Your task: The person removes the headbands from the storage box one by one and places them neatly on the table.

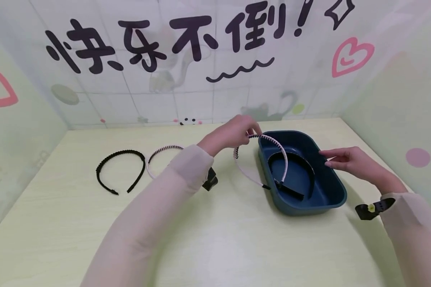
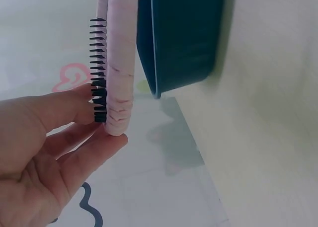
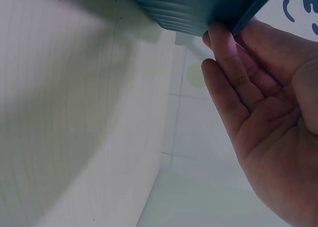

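Observation:
My left hand [image 1: 237, 131] pinches a pale pink headband [image 1: 285, 159] by the top of its arch. Black comb teeth line the band's inner side in the left wrist view, where thumb and fingers hold its wrapped end of the curve [image 2: 121, 63]. The band hangs over the left rim of a dark blue plastic basin [image 1: 335, 199], one leg inside the rim line and one outside. A black headband [image 1: 310, 171] lies in the basin. On the basin's right wall, my right hand [image 1: 352, 161] pinches the rim between thumb and fingers; the right wrist view shows fingers against the outside.
A black braided headband [image 1: 101, 165] lies on the table's left. Beside it, another pink headband with dark teeth [image 1: 165, 148] is partly covered by my left sleeve. The pale table [image 1: 219, 239] meets a printed wall [image 1: 194, 91] behind and side walls left and right.

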`<action>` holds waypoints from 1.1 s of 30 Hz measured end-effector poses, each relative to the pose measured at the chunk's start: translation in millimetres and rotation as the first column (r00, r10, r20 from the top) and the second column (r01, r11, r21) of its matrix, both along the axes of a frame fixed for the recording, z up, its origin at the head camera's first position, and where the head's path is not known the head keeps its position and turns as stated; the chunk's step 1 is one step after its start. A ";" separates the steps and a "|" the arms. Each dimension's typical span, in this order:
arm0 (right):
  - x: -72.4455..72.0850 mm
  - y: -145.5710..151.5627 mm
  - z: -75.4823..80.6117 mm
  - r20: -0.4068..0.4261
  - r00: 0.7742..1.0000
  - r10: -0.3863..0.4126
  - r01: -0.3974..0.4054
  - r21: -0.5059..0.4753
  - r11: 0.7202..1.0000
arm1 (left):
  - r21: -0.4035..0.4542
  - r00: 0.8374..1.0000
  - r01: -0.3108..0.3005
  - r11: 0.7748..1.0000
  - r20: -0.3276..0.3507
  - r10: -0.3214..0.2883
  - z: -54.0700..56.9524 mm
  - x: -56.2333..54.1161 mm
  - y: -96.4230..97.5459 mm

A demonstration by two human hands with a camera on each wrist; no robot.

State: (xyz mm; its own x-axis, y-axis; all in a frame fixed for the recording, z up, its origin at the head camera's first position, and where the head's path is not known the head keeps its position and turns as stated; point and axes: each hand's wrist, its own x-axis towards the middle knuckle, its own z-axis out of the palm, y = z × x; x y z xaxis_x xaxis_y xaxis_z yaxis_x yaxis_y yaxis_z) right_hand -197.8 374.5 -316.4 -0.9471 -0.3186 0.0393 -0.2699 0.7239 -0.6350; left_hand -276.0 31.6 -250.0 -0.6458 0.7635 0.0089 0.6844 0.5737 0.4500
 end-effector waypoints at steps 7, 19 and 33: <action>0.3 0.6 -1.1 -0.021 1.000 0.003 -0.003 0.003 1.000 | 0.003 0.999 -0.032 0.999 0.003 0.032 -1.9 -1.9 -15.5; 0.6 -0.8 -3.0 -0.030 0.999 0.014 -0.014 -0.005 1.000 | 0.006 0.996 -0.089 0.996 0.027 0.089 -6.9 -5.3 -51.9; 1.4 -0.6 -2.0 -0.033 0.999 0.028 -0.028 0.000 1.000 | -0.023 0.993 -0.108 0.994 0.036 0.109 -28.0 -23.5 -81.9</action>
